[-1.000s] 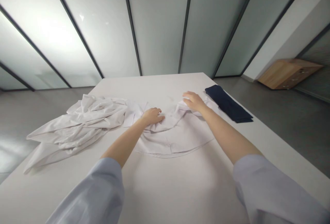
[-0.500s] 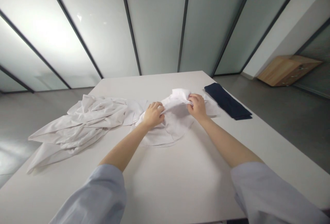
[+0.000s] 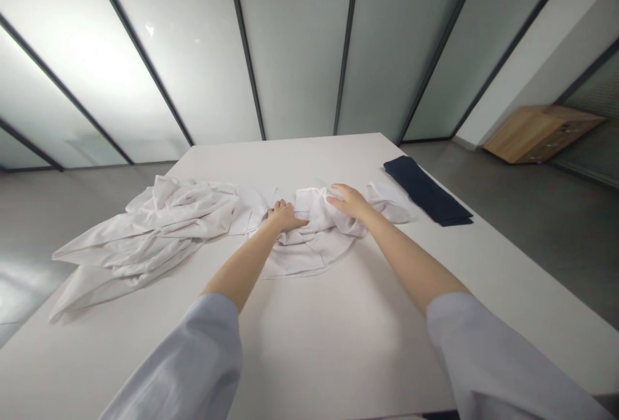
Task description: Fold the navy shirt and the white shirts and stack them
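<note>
White garment (image 3: pixel 316 246) lies bunched on the counter (image 3: pixel 338 349) directly in front of me, gathered between my hands, with its curved hem (image 3: pixel 300 273) towards me. My left hand (image 3: pixel 285 217) rests on the near-left part of the bunch, fingers curled down into the folds. From this view I can't tell whether they are actually pinching cloth or only pressing on it. My right hand (image 3: pixel 351 204) lies on the top-right of the bunch with its fingers (image 3: pixel 338 195) spread and nearly flat, open and pressing lightly, with no pinch of cloth between them.

Light, slippery cloth like this handles best with the palms low and the fingers flat, smoothing outward from the thickest fold so that it opens instead of sliding across the counter.

To the left, a loose heap of white fabric (image 3: pixel 145 233) touches the bunch, though I can't say for certain that it's the same piece. To the right, a folded navy cloth (image 3: pixel 425 191) lies just beyond the bunch. Pale blue sleeves (image 3: pixel 193 355) cover my forearms, and a wooden cabinet (image 3: pixel 541 134) sits on the floor beyond the counter.
</note>
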A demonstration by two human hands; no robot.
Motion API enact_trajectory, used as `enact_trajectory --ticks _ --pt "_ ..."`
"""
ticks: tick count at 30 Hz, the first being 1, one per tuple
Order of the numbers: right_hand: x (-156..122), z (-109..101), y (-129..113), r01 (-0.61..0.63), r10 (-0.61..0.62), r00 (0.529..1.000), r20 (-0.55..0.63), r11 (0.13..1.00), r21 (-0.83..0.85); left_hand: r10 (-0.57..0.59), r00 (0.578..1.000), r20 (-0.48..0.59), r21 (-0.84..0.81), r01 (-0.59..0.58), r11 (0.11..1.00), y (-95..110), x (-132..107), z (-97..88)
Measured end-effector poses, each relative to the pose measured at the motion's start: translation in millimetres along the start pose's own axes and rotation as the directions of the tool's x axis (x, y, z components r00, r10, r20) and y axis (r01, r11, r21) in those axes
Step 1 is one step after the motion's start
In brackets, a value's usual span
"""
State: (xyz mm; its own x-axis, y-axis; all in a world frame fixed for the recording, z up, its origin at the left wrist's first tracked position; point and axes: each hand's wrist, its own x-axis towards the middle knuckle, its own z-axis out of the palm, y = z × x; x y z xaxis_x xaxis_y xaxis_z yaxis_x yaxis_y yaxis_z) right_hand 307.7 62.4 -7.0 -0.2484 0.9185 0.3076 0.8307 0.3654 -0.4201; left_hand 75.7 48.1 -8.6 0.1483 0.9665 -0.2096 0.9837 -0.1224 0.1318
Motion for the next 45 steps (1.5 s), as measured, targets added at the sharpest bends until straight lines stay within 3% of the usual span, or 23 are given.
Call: enact_trajectory --ticks 2,4,6,9,11,13,16,18,21,23,25,27,30,32,34,35,36,38,40,41,43,45 --pt "13 10 -6 -0.099 0.104 0.984 0.147 0.994 -0.043 0.062 0.998 0.022 0.015 -0.062 0.998 3 -2 -0.1" --pt "22 15 -10 -0.157 0.178 0.945 0.273 0.983 -0.096 0.200 0.980 0.021 -0.029 -0.200 0.979 5 -5 1.0" --pt "26 15 -12 -0.169 0.181 0.933 0.311 0.983 -0.067 0.311 0.950 0.003 -0.091 -0.309 0.947 4 -7 2.7" --pt "25 4 -11 -0.141 0.103 0.979 0.176 0.966 0.219 0.278 0.960 -0.042 -0.129 -0.281 0.951 -2 -5 2.8" --pt "20 -5 -9 -0.136 0.137 0.990 0.031 0.874 0.466 0.195 0.980 -0.040 -0.166 -0.198 0.966 -6 -2 -0.4" --pt "16 -13 -7 -0.155 0.246 0.968 -0.052 0.745 0.649 0.194 0.981 0.006 -0.285 -0.185 0.941 -8 1 -5.1" --pt "14 -21 -4 -0.200 0.360 0.932 -0.037 0.599 0.775 0.384 0.922 0.042 -0.573 -0.293 0.766 -4 1 -10.2" --pt "14 -24 0 -0.222 0.387 0.922 -0.016 0.563 0.796 0.467 0.884 0.032 -0.729 -0.299 0.616 1 -1 -10.9" --pt "12 -28 7 -0.257 0.421 0.907 -0.020 0.589 0.766 0.382 0.924 0.003 -0.872 -0.185 0.453 7 0 -12.2" --pt "10 -32 13 -0.313 0.417 0.909 0.008 0.668 0.675 0.233 0.971 -0.052 -0.927 -0.134 0.350 5 7 -17.6" --pt "7 -36 16 -0.369 0.380 0.921 0.083 0.785 0.498 0.058 0.992 -0.108 -0.953 -0.120 0.279 0 17 -28.9" --pt "7 -40 17 -0.367 0.316 0.926 0.208 0.880 0.301 -0.076 0.984 -0.164 -0.950 -0.137 0.281 -5 30 -45.9" --pt "17 -46 13 -0.320 0.221 0.889 0.401 0.926 0.198 -0.091 0.971 -0.219 -0.927 -0.179 0.329 -10 48 -77.6" --pt "29 -50 8 -0.305 0.210 0.924 0.320 0.909 0.283 -0.065 0.966 -0.251 -0.933 -0.224 0.281 -9 58 -97.7" --pt "43 -53 2 -0.239 0.259 0.966 0.003 0.886 0.398 -0.087 0.940 -0.330 -0.929 -0.307 0.206 -7 65 -111.4" --pt "48 -55 -2 -0.181 0.281 0.942 -0.183 0.886 0.426 -0.106 0.919 -0.380 -0.914 -0.355 0.197 -6 67 -114.4" --pt "51 -56 -5 -0.127 0.286 0.896 -0.338 0.897 0.423 -0.120 0.898 -0.424 -0.892 -0.391 0.226 -5 67 -114.2" --pt "46 -54 -13 -0.060 0.242 0.824 -0.513 0.936 0.346 -0.118 0.871 -0.477 -0.824 -0.396 0.406 -6 61 -104.2" --pt "27 -46 -21 -0.029 0.147 0.839 -0.523 0.974 0.227 -0.045 0.878 -0.477 -0.664 -0.327 0.672 -10 48 -82.9" --pt "14 -39 -26 -0.018 0.093 0.880 -0.465 0.986 0.163 0.022 0.896 -0.443 -0.540 -0.286 0.792 -13 40 -69.7" --pt "-14 -21 -33 0.009 -0.004 0.982 -0.188 1.000 0.026 0.126 0.948 -0.292 -0.289 -0.213 0.933 -20 23 -42.2" --pt "-38 -2 -34 0.034 -0.023 0.996 0.081 0.990 -0.139 0.128 0.982 -0.140 -0.119 -0.145 0.982 -29 9 -18.7"
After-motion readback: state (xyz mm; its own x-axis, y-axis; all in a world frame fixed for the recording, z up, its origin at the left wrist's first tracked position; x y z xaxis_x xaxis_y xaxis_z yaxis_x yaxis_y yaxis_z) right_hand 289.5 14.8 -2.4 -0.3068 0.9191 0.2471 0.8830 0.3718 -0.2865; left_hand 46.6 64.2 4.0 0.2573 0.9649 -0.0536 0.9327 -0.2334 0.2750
